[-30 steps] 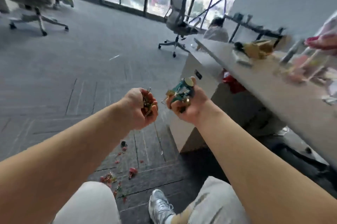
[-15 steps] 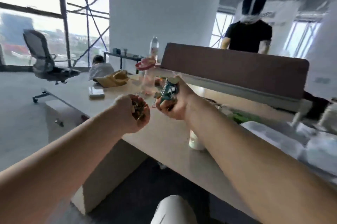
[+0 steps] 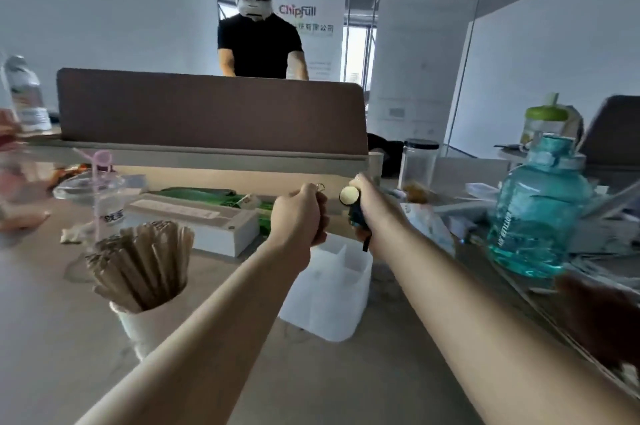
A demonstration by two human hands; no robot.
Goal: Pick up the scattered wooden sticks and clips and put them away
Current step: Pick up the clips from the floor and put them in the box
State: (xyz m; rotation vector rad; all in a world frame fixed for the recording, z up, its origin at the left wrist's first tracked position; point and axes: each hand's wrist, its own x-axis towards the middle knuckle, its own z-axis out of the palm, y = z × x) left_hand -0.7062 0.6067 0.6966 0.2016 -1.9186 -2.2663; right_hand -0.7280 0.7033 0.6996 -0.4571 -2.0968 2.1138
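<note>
My left hand (image 3: 299, 217) is a closed fist around a handful of clips; one wire loop of a clip (image 3: 320, 186) sticks out at the top. My right hand (image 3: 363, 206) grips a bunch of dark and teal clips (image 3: 356, 213) with a round gold-coloured disc (image 3: 349, 196) on top. Both hands hover just above a white divided plastic box (image 3: 329, 289) on the desk (image 3: 69, 338). A white paper cup (image 3: 149, 320) packed with wooden sticks (image 3: 145, 262) stands to the left of the box.
A large teal water bottle (image 3: 535, 213) stands at the right among papers. A clear plastic cup with a pink straw (image 3: 100, 196) and a flat white box (image 3: 204, 224) lie behind the stick cup. A brown divider panel (image 3: 211, 113) crosses the desk; a person in black stands behind it.
My view has swung up from the floor to the desk. Both hands, still holding clips, have moved over the white divided box.
</note>
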